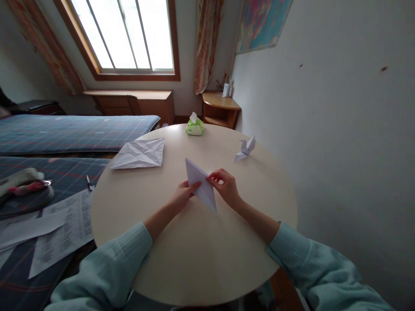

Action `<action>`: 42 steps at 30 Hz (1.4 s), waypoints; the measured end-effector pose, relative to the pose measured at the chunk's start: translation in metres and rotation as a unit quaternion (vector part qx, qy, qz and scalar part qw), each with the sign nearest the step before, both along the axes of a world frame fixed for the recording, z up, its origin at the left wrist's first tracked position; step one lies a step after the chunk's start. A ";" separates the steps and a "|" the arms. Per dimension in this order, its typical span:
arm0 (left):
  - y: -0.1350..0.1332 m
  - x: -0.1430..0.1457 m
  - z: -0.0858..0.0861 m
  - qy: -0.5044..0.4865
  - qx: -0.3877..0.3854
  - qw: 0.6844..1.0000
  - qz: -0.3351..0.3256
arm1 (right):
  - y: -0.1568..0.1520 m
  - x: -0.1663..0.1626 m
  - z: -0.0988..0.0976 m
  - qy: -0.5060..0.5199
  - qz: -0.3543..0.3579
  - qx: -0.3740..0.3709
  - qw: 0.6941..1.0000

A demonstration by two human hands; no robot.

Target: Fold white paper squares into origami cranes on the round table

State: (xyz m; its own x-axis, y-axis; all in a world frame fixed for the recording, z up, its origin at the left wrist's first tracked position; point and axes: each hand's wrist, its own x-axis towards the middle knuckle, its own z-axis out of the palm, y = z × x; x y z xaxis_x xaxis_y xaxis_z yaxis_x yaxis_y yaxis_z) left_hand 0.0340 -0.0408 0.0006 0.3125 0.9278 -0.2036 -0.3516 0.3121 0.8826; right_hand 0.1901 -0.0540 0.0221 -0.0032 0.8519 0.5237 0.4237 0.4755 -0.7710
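A folded sheet of white paper (201, 185), shaped like a narrow diamond, is held above the round table (194, 259) between my two hands. My left hand (185, 194) grips its left edge, with the thumb lying on the front face and the other fingers behind. At the right corner, my right hand (226, 185) pinches the edge between thumb and fingers. Beyond it to the right stands a folded paper crane (245, 148). On the left part of the table lies a creased, flattened sheet of paper (141, 153).
A green tissue pack (195, 126) sits at the table's far edge. Left of the table, a plaid bed (65, 134) and a dark surface hold printed sheets (65, 224), a pen (88, 183) and a bag-like item (26, 190). A white wall (340, 129) rises on the right.
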 end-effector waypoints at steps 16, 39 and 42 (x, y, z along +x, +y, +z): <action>0.002 -0.001 0.000 -0.052 -0.022 0.998 -0.031 | 0.006 -0.001 -0.007 0.197 0.047 -0.142 0.969; 0.000 -0.003 0.018 -0.060 0.040 0.994 -0.081 | 0.011 0.002 -0.006 0.277 0.096 -0.271 0.917; 0.000 -0.002 0.017 0.001 0.071 0.997 0.007 | 0.011 0.002 -0.008 0.286 0.079 -0.258 0.919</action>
